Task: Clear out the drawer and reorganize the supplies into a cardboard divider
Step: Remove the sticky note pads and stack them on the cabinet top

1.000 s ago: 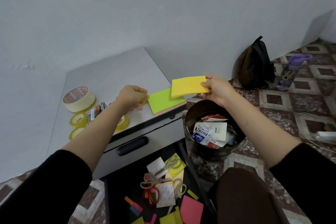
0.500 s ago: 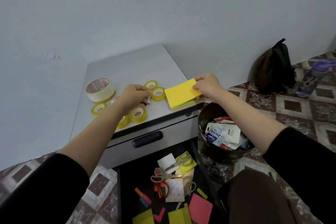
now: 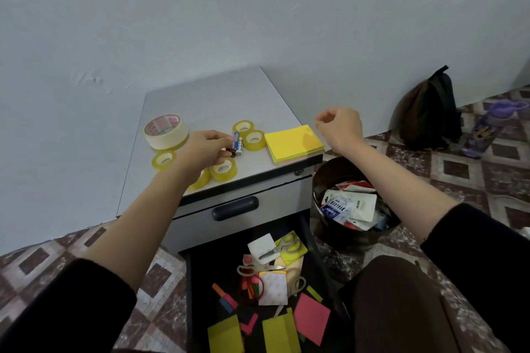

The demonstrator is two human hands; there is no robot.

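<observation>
On the cabinet (image 3: 206, 94) top lie the supplies already out of the drawer: a big tape (image 3: 166, 130), small tapes (image 3: 253, 140), batteries (image 3: 237, 144) and a stack of notes (image 3: 292, 142) at the right front corner. The left hand (image 3: 205, 149) rests at the batteries with curled fingers; I cannot tell whether it grips them. The right hand (image 3: 339, 126) hovers just right of the notes, loosely curled and holding nothing. Below, the open drawer (image 3: 206, 266) holds scissors (image 3: 259, 268), loose coloured notes and scraps. A bin (image 3: 344, 241) beside it holds packaging. I judge the clearing partly done. Sorting has not begun, as I see no divider.
</observation>
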